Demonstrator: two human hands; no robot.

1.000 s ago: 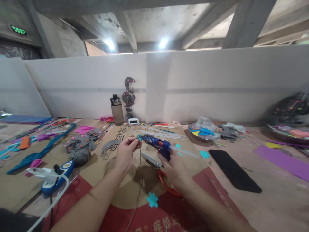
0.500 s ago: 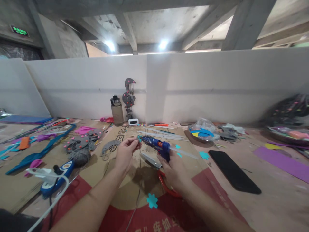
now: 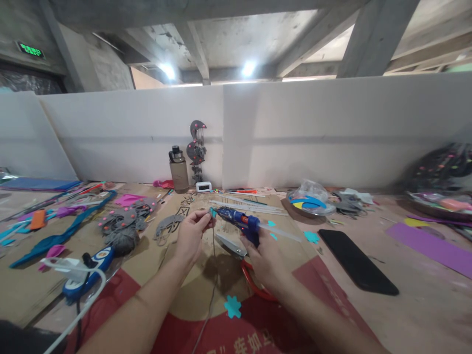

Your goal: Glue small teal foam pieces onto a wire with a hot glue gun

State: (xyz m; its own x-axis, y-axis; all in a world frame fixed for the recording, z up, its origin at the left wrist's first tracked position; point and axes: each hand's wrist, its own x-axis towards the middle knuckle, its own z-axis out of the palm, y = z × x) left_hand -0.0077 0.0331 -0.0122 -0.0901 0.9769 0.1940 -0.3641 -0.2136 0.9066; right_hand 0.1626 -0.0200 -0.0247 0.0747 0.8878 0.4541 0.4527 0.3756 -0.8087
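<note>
My right hand [image 3: 263,253] is wrapped round the handle of a blue hot glue gun [image 3: 239,220], a clear glue stick [image 3: 282,232] jutting from its rear. The gun's nozzle meets or nearly touches a small teal cutout [image 3: 213,212] pinched in the fingertips of my left hand [image 3: 195,231]. From that cutout a grey yarn strand [image 3: 214,275] hangs down onto the cardboard. Red-handled scissors [image 3: 232,246] lie under the gun, partly hidden by my right hand. A teal flower-shaped cutout [image 3: 232,307] rests nearer to me, between my forearms.
Cardboard [image 3: 191,290] covers the table middle. A black phone [image 3: 357,260] lies right, a blue power strip [image 3: 88,273] with a white cable left. Grey yarn [image 3: 123,238] is beside it. At the back stand a bottle [image 3: 179,169] and a small white clock [image 3: 203,187].
The teal cutout at the nozzle has shifted slightly and shows a bit more below the tip. Both hands and the glue gun stay almost in place.
</note>
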